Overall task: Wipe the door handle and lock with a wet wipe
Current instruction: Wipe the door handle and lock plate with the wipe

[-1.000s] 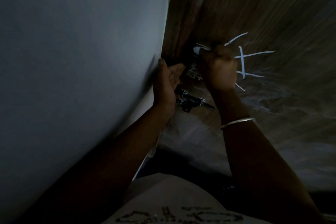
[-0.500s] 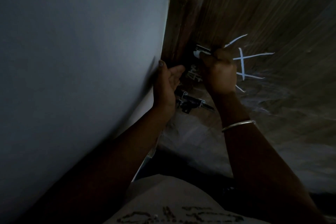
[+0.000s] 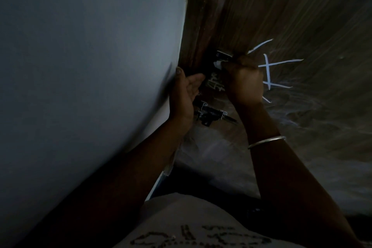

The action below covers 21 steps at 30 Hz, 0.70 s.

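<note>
Head view: dim light, looking down along a wooden door [image 3: 302,16] that meets a pale wall [image 3: 90,66] on the left; fine detail in the shadows is poor
Right hand [image 3: 244,82]: curled into a fist round the wet wipe [image 3: 218,65], of which only a white corner shows past the knuckles; that corner lies against a bright metal fitting at the door's edge, judged to be the door handle [image 3: 223,55]
Left hand [image 3: 186,94]: palm turned up, fingers relaxed and nearly straight, holding nothing; thumb tip at the edge of the wall; whether the fingertips touch the door cannot be told
Bolt lock [image 3: 210,114]: mounted on the door below both hands, just beside the heel of the left hand; well apart from the wipe
Step in hand: judged to be the wiping of the handle; whether the lock is already wiped cannot be told
Next move: calls for firm rubbing over the whole fitting; then the fist must drop to the bolt, passing the idle left hand, with a clean fold of wipe turned outward
Bystanders: a thin bangle [image 3: 266,141] on the right wrist; crossed white marks [image 3: 268,70] on the door behind the fist
</note>
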### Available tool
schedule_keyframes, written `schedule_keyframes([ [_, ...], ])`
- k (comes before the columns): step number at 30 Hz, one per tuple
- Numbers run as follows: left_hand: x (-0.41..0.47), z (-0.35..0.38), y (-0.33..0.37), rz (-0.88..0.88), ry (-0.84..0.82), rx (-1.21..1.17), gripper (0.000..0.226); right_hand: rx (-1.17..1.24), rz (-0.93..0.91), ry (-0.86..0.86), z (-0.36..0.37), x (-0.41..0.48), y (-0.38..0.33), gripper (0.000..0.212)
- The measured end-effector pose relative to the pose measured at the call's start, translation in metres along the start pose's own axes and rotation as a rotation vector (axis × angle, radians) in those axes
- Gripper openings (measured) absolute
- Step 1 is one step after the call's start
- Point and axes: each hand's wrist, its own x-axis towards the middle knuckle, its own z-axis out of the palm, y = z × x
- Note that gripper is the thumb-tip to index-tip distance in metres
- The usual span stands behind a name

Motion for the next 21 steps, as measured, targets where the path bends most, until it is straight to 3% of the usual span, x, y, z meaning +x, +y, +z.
schedule_keyframes([
  [5, -0.001, -0.001, 0.000, 0.012, 0.008, 0.006, 0.070, -0.048, -0.049, -0.078, 0.007, 0.006, -0.010, 0.004],
  [10, -0.005, 0.001, 0.002, 0.021, 0.026, 0.015, 0.067, -0.098, -0.073, -0.165, 0.002, 0.007, -0.027, 0.014],
  [16, -0.006, -0.002, 0.003, 0.028, 0.018, 0.038, 0.068, -0.138, 0.092, -0.195, -0.001, -0.005, -0.008, 0.010],
  [21, -0.009, -0.001, 0.001, 0.053, 0.043, 0.051, 0.064, -0.145, 0.049, -0.327, -0.001, 0.007, -0.014, 0.020],
])
